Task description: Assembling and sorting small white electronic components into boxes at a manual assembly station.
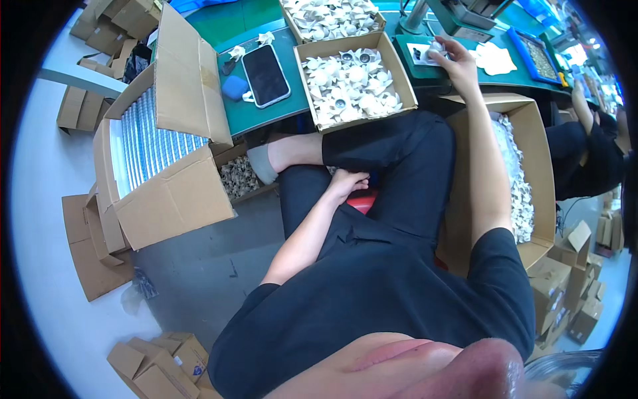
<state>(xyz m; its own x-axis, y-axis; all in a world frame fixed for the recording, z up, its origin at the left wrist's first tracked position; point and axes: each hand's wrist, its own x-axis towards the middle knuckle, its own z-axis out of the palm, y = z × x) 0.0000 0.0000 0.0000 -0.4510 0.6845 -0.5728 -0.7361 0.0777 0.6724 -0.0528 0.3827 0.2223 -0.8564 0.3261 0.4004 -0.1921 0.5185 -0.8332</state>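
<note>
My right hand (458,65) reaches forward over the bench, thumb and fingers pinched on a small white plastic part (436,50). That part is at a small light plate with dark spots (419,53) on a green block; the fingers partly cover it. My left hand (349,185) lies in my lap between my legs, its fingers curled in. Whatever it may hold is hidden. In front of me, an open cardboard box (409,100) holds many white bladed pieces (352,86) like small fan wheels, a few with dark round centres.
On the green bench (266,113) lie a phone (266,76), a blue rounded object (234,87) and loose white pieces. A carton with striped layers (174,186) stands at left. At right is a carton (539,146) of white parts; beyond it, another person (585,146).
</note>
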